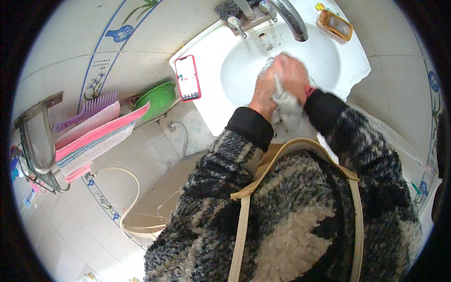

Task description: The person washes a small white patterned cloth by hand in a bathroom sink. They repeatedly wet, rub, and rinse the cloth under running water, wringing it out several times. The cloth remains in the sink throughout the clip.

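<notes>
Both hands are together over the white washbasin (pixel 239 74), gripping a wet-looking whitish cloth (pixel 290 109). My left hand (pixel 264 88) is on the left side of the cloth. Against it presses my right hand (pixel 294 75), blurred, with a pink band at its wrist. Part of the cloth bunches between the palms, and the rest hangs down toward the basin's front edge. The curved metal faucet spout (pixel 294 24) reaches over the bowl beyond my hands. No water stream can be made out.
A phone in a red case (pixel 188 77) lies on the basin's left rim. The soap dish (pixel 334 26) sits at its back right corner. Two tap handles (pixel 236 26) stand behind the bowl. On the left wall are a green plastic basin (pixel 158 100), striped towels (pixel 102 137) and a purple comb (pixel 88 111).
</notes>
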### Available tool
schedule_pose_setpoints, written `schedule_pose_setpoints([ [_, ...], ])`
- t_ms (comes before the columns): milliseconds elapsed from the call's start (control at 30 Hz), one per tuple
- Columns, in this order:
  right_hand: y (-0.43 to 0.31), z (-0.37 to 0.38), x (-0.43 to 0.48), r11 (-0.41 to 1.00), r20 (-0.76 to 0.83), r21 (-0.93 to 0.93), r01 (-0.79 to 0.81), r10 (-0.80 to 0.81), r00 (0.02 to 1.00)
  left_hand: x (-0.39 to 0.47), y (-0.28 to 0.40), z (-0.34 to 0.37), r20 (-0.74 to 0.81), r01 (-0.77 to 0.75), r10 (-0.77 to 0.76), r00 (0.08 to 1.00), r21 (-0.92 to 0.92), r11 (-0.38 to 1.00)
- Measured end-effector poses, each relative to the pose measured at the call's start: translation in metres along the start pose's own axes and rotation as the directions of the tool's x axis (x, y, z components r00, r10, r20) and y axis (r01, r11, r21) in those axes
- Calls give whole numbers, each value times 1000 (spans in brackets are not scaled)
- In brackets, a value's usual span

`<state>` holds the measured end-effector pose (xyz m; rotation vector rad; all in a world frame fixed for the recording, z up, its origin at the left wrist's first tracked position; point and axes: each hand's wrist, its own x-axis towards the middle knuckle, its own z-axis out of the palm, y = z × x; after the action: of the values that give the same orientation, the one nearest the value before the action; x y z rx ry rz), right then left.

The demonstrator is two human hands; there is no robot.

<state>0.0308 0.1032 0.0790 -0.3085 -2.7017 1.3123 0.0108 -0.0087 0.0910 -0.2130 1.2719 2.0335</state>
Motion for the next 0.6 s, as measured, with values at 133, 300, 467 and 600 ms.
schedule_pose_setpoints([
  [133, -8, -5, 9, 983, 26, -175, -59, 65, 998, 8, -30, -15, -34, -169, 190, 981, 322, 931],
  [300, -16, 6, -5, 998, 40, -46, 34, -33, 999, 25, -29, -42, 6, -122, 132, 991, 421, 899],
  [467, 57, -8, 26, 981, -10, -171, -88, 88, 996, 1, -4, -12, 67, 62, -49, 997, -214, 975],
  [600, 80, -30, 17, 844, 390, 297, -447, 320, 863, -5, 34, -16, -39, -30, 23, 999, -199, 980],
])
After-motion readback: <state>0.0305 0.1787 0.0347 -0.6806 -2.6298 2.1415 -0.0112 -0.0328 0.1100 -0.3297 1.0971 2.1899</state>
